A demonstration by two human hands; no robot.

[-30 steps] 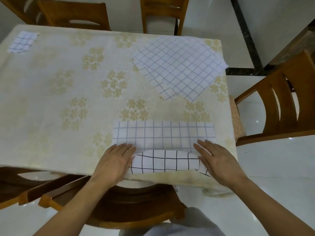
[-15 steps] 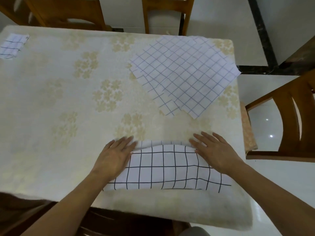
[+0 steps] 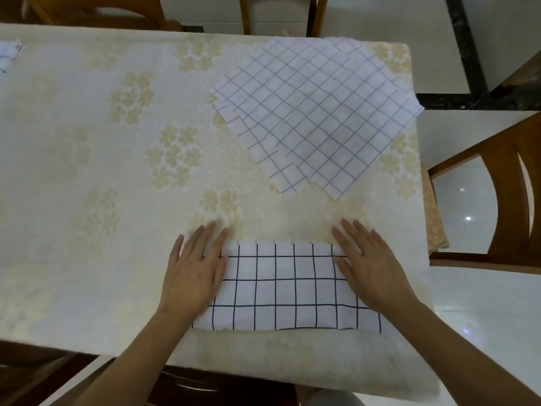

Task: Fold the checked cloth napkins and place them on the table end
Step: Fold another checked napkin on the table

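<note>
Head view: the napkin (image 3: pixel 285 288) now lies folded in half at the near edge of the tabletop (image 3: pixel 87 200), its near flap brought over to the far edge since a second ago. Left hand (image 3: pixel 194 269) and right hand (image 3: pixel 370 269) press flat on its two ends, fingers straight, each grip open. Unfolded napkins (image 3: pixel 316 112) stay stacked far right; another piece (image 3: pixel 7 55) lies far left.

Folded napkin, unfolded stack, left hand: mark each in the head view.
Folded napkin (image 3: pixel 284 288), head view, centre of its top layer.
Unfolded stack (image 3: pixel 316 112), head view, middle of the top sheet.
Left hand (image 3: pixel 194 273), head view, back of the hand.
</note>
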